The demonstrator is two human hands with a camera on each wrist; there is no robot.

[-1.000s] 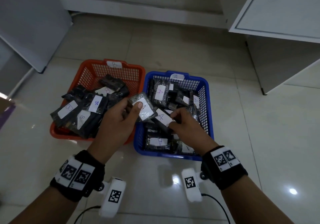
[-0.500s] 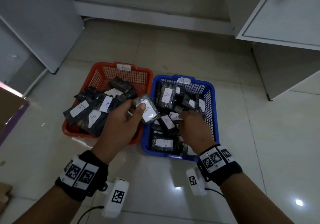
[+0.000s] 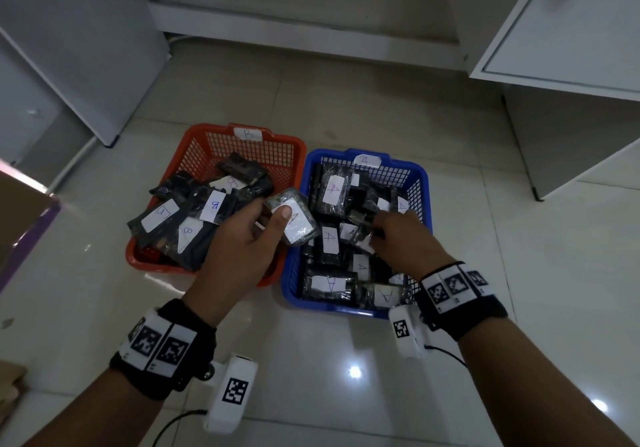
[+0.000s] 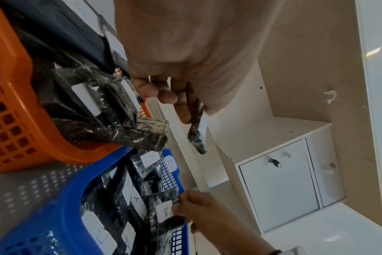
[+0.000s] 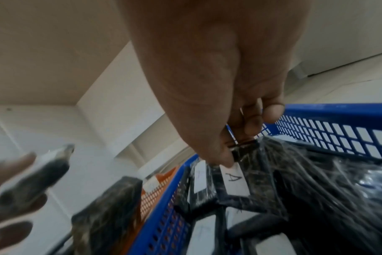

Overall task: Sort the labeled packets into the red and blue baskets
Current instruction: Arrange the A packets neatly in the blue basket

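The red basket [image 3: 207,142], tagged B, holds several dark wrapped packets with B labels. To its right, the blue basket [image 3: 424,183], tagged A, is full of packets marked A. My left hand [image 3: 242,239] grips a wrapped packet [image 3: 294,220] with a white A label over the seam between the two baskets; the same packet [image 4: 197,131] shows edge-on in the left wrist view. My right hand [image 3: 401,239] reaches into the blue basket and pinches an A-labeled packet [image 5: 244,151] among the others.
Both baskets stand on a glossy tiled floor. A white cabinet [image 3: 571,31] with a keyed door rises at the right, a white panel [image 3: 86,48] leans at the left, and a cardboard box edge [image 3: 24,211] shows at far left.
My right hand has moved deeper into the blue basket and now pinches a packet there. My left hand has kept holding its packet between the baskets.
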